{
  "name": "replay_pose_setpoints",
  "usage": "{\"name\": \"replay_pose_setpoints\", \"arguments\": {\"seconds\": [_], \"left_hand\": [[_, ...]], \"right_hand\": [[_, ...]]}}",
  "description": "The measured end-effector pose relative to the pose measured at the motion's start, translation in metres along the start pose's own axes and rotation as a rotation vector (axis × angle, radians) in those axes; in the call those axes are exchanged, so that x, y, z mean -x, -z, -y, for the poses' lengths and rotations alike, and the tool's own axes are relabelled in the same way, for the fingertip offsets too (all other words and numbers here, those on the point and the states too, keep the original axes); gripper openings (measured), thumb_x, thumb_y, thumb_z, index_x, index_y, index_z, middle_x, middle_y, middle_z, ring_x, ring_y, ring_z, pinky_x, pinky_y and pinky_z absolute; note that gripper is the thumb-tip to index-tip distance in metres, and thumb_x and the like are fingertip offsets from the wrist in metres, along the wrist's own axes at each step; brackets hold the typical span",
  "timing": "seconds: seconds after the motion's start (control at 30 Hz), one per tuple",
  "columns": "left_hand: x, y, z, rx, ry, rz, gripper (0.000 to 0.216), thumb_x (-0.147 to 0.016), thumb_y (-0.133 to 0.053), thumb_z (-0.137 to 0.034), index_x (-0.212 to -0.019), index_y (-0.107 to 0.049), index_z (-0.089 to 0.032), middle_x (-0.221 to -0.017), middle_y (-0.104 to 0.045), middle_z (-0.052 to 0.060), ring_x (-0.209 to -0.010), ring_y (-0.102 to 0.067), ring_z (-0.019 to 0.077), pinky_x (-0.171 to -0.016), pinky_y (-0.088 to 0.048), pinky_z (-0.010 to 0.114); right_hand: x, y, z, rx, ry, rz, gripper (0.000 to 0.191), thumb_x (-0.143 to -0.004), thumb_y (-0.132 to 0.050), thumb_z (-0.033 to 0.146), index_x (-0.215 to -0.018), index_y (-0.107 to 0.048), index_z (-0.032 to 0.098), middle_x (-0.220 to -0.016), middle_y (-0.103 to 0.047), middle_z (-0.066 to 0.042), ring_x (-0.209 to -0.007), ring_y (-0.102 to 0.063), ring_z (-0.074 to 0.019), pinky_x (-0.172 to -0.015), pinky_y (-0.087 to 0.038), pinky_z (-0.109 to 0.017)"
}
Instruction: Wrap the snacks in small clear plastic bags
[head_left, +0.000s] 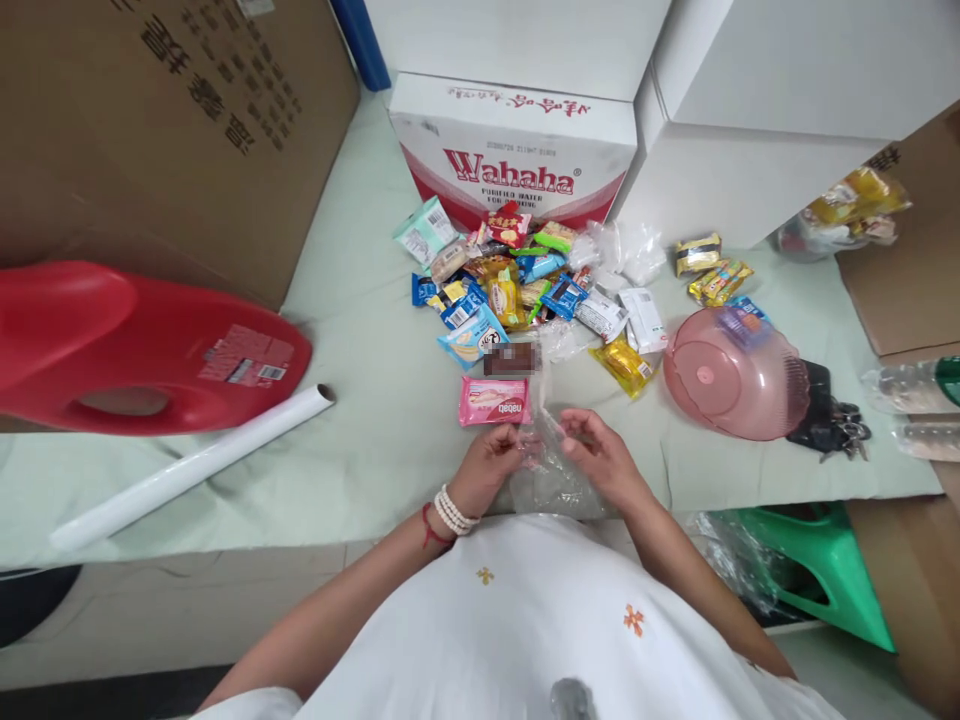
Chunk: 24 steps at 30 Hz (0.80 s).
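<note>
A clear plastic bag (559, 480) lies at the table's front edge, between my two hands. My left hand (495, 458) pinches its left side, with the fingertips pressed together on the film. On the other side my right hand (600, 452) has thumb and fingers closed on the bag's right edge. Just beyond my left hand rests a pink Nabati wafer packet (493, 401). Behind that packet is a brown packet (511, 358) with a blurred label. A pile of wrapped snacks (506, 295) spreads further back, and a yellow-wrapped snack (624, 366) lies at its right.
A Wahaha carton (517, 150) stands behind the snacks. To the right are a pink translucent bowl (735, 385), a black pouch with keys (825, 420) and loose snacks (720, 282). On the left sit a red plastic jug (165, 350) and a white roll (195, 470).
</note>
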<state>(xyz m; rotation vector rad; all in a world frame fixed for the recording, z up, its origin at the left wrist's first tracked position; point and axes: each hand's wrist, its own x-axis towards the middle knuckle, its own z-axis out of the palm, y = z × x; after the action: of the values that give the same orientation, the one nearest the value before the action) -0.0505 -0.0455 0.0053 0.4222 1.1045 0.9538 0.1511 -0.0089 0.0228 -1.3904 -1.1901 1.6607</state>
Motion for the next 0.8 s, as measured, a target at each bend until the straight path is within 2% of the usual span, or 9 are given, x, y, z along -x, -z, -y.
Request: {"name": "replay_pose_setpoints", "arguments": {"seconds": [0.13, 0.27, 0.33, 0.43, 0.53, 0.6, 0.63, 0.7, 0.8], "left_hand": [[0.0, -0.004, -0.007, 0.094, 0.04, -0.009, 0.028, -0.066, -0.078, -0.026, -0.068, -0.051, -0.02, -0.085, -0.071, 0.0, -0.088, -0.072, 0.0207, -0.082, -0.058, 0.037], [0.004, 0.005, -0.009, 0.052, 0.08, -0.071, 0.033, -0.067, -0.08, -0.034, -0.072, -0.05, -0.02, -0.089, -0.069, 0.002, -0.085, -0.068, 0.0194, -0.079, -0.057, 0.036], [0.008, 0.008, -0.006, -0.148, -0.022, -0.141, 0.034, -0.069, -0.08, -0.037, -0.076, -0.052, -0.021, -0.087, -0.065, 0.002, -0.078, -0.062, 0.0167, -0.073, -0.055, 0.032], [0.012, 0.005, -0.007, -0.486, -0.305, -0.215, 0.028, -0.078, -0.077, -0.039, -0.089, -0.058, -0.022, -0.09, -0.06, 0.002, -0.077, -0.056, 0.0159, -0.068, -0.049, 0.028], [0.005, -0.009, -0.016, -0.632, -0.504, -0.22, 0.034, -0.087, -0.071, -0.043, -0.111, -0.06, -0.021, -0.112, -0.061, 0.009, -0.099, -0.061, 0.0217, -0.085, -0.051, 0.035], [-0.008, -0.02, -0.024, -0.675, -0.552, -0.231, 0.043, -0.089, -0.068, -0.046, -0.122, -0.058, -0.02, -0.12, -0.062, 0.012, -0.11, -0.06, 0.0254, -0.097, -0.049, 0.041], [-0.016, -0.026, -0.027, -0.687, -0.533, -0.22, 0.046, -0.089, -0.068, -0.048, -0.123, -0.057, -0.02, -0.118, -0.064, 0.012, -0.109, -0.061, 0.0258, -0.097, -0.048, 0.042], [-0.032, -0.035, -0.031, -0.67, -0.395, -0.115, 0.045, -0.086, -0.069, -0.054, -0.113, -0.061, -0.018, -0.096, -0.068, 0.007, -0.09, -0.064, 0.0231, -0.082, -0.051, 0.038], [-0.049, -0.039, -0.03, -0.509, -0.215, 0.063, 0.043, -0.083, -0.068, -0.061, -0.083, -0.061, -0.019, -0.06, -0.053, -0.004, -0.056, -0.049, 0.0133, -0.057, -0.04, 0.028]], "right_hand": [[-0.01, -0.004, 0.003, -0.029, 0.012, -0.139, 0.035, -0.079, -0.078, 0.054, -0.087, -0.067, 0.021, -0.071, -0.059, 0.003, -0.061, -0.048, -0.0122, -0.057, -0.04, -0.025], [-0.01, 0.009, -0.002, -0.157, -0.067, -0.183, 0.037, -0.074, -0.082, 0.053, -0.083, -0.065, 0.021, -0.067, -0.053, 0.004, -0.056, -0.042, -0.011, -0.051, -0.035, -0.024], [-0.004, 0.014, -0.003, -0.152, -0.083, -0.167, 0.037, -0.074, -0.083, 0.053, -0.083, -0.065, 0.022, -0.066, -0.051, 0.005, -0.054, -0.041, -0.0106, -0.048, -0.034, -0.024], [0.006, 0.016, -0.003, -0.08, -0.045, -0.154, 0.034, -0.079, -0.081, 0.052, -0.085, -0.067, 0.022, -0.065, -0.051, 0.005, -0.053, -0.041, -0.0106, -0.048, -0.034, -0.024], [0.013, 0.016, 0.001, 0.002, 0.011, -0.114, 0.03, -0.083, -0.079, 0.05, -0.085, -0.068, 0.022, -0.068, -0.054, 0.004, -0.058, -0.046, -0.0118, -0.054, -0.038, -0.025], [0.017, 0.017, 0.003, 0.045, 0.052, -0.069, 0.028, -0.084, -0.078, 0.048, -0.084, -0.068, 0.022, -0.071, -0.056, 0.003, -0.062, -0.047, -0.0125, -0.058, -0.039, -0.025], [0.018, 0.019, 0.003, 0.06, 0.07, -0.051, 0.027, -0.085, -0.077, 0.047, -0.084, -0.069, 0.022, -0.071, -0.056, 0.002, -0.064, -0.048, -0.0127, -0.06, -0.039, -0.025], [0.021, 0.024, 0.001, 0.074, 0.093, -0.046, 0.026, -0.086, -0.077, 0.046, -0.085, -0.069, 0.022, -0.072, -0.057, 0.002, -0.066, -0.048, -0.0129, -0.062, -0.039, -0.025], [0.026, 0.032, -0.006, 0.05, 0.077, -0.125, 0.027, -0.086, -0.077, 0.048, -0.086, -0.069, 0.023, -0.071, -0.057, 0.002, -0.065, -0.048, -0.013, -0.062, -0.039, -0.025]]}}
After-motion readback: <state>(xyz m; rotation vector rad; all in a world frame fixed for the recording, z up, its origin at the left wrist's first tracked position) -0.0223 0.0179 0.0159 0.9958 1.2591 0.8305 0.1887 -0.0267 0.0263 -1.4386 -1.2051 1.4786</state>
